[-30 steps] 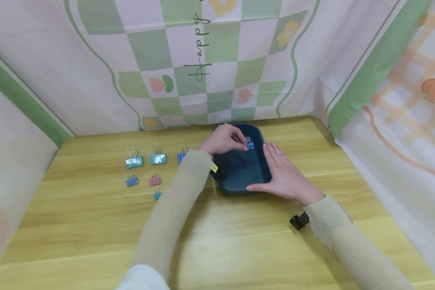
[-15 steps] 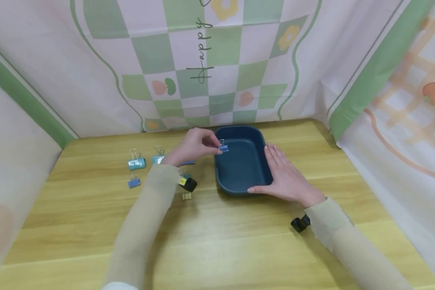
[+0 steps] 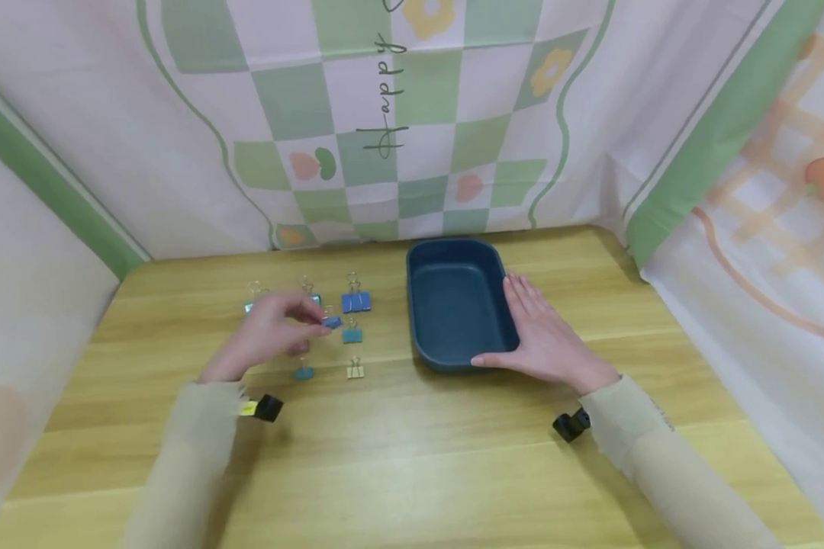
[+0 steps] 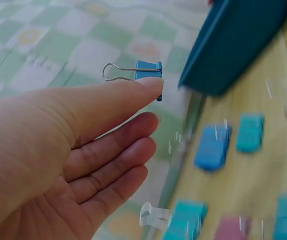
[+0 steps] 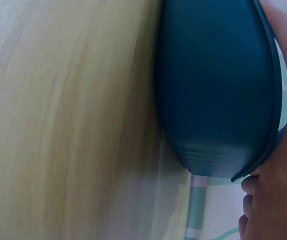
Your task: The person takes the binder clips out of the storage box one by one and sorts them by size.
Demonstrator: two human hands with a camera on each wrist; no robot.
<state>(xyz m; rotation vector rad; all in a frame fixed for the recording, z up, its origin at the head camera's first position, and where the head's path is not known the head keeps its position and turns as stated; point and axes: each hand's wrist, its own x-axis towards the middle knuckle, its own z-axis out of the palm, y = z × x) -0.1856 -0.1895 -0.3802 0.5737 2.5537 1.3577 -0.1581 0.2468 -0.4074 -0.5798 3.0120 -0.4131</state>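
My left hand (image 3: pixel 264 335) pinches a small blue binder clip (image 3: pixel 332 322) between thumb and index finger, raised over the rows of clips. In the left wrist view, the clip's wire handle (image 4: pixel 116 71) points back over the thumb, and the other fingers are loosely bent. My right hand (image 3: pixel 549 339) rests against a dark blue tray (image 3: pixel 461 305), straight fingers along its right side and thumb at the near rim. Beside the left hand lie a large blue binder clip (image 3: pixel 356 303), a small teal clip (image 3: pixel 352 335) and a yellow clip (image 3: pixel 355 372).
Another small teal clip (image 3: pixel 304 373) lies below the left hand. Larger teal clips (image 3: pixel 249 307) are partly covered by that hand; a pink clip (image 4: pixel 232 228) shows in the left wrist view. A patterned curtain (image 3: pixel 426 152) hangs behind the wooden table (image 3: pixel 412 457).
My left hand has moved left from above the tray to above the clips, still pinching the small blue binder clip. The right hand has stayed at the tray.
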